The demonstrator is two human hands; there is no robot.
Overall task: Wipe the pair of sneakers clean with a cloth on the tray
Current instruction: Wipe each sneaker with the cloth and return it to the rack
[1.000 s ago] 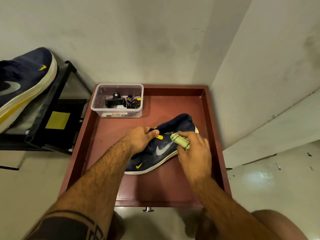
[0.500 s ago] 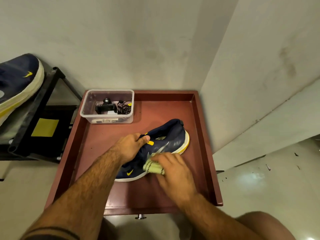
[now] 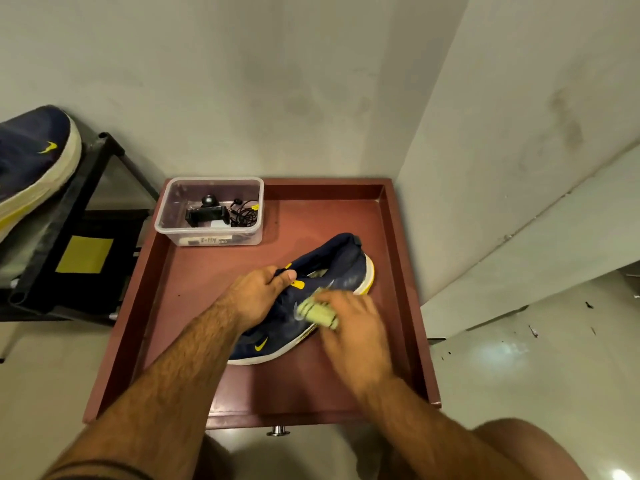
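Observation:
A navy sneaker (image 3: 341,268) with yellow marks and a white sole lies on its side in the dark red tray (image 3: 346,216). My left hand (image 3: 258,294) grips the sneaker's collar near the tongue. My right hand (image 3: 349,322), blurred by motion, holds a folded pale green cloth (image 3: 317,311) against the sneaker's side, over the grey logo. The second navy sneaker (image 3: 34,164) rests on a black rack at the far left, outside the tray.
A clear plastic box (image 3: 207,211) with a black device and cables stands in the tray's back left corner. The black rack (image 3: 86,220) with a yellow patch stands left of the tray. Walls close in behind and to the right. My knee (image 3: 519,448) shows at bottom right.
My right hand slid the cloth from the sneaker's opening down toward the sole, then back up over the logo. My left hand kept its grip on the collar.

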